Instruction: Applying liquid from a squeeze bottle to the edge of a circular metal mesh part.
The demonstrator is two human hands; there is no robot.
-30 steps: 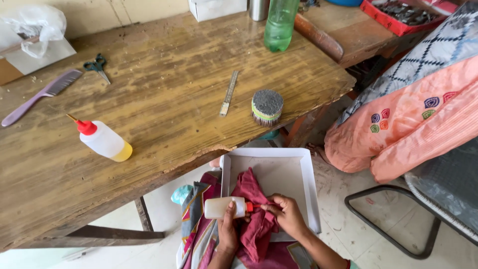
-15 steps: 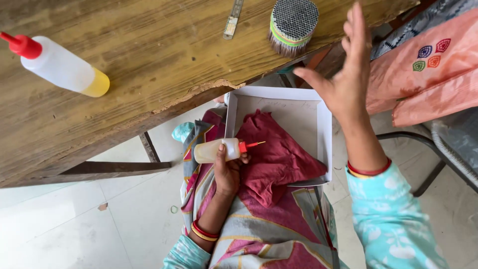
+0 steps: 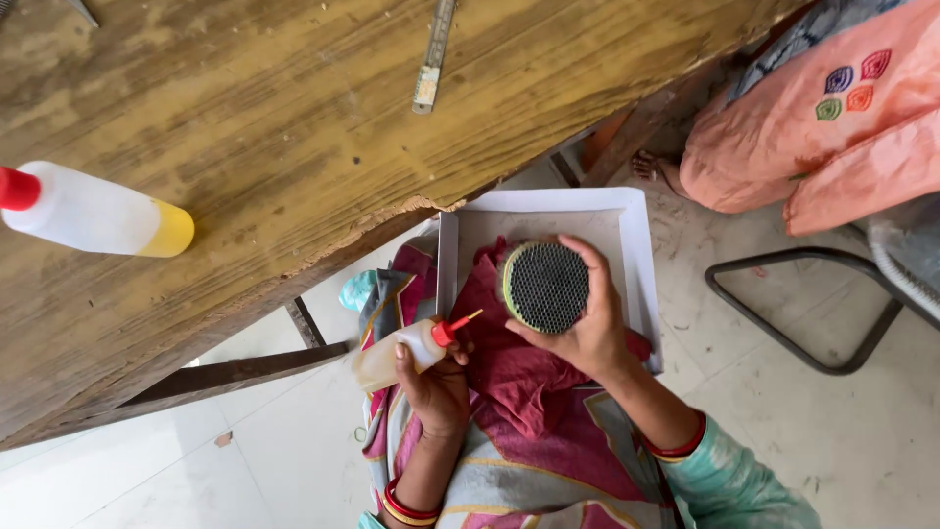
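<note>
1. Nearest, the left hand (image 3: 431,387) is closed around a small squeeze bottle (image 3: 397,355) with a red nozzle, its tip aimed toward the right hand.
2. The right hand (image 3: 587,328) curls its fingers around the rim of a round honeycomb disc (image 3: 544,286), held face-up over the maroon cloth (image 3: 509,372) in the white tray (image 3: 641,255) on the lap.
3. The step looks like applying liquid to the disc — next, the nozzle would need bringing onto its meshed face.
4. Farther off, a larger bottle (image 3: 93,211) and a metal file (image 3: 433,59) lie on the wooden table (image 3: 294,127).
5. Half a second ago the disc stood on the table and the right hand was reaching up — now it is grasped.
</note>
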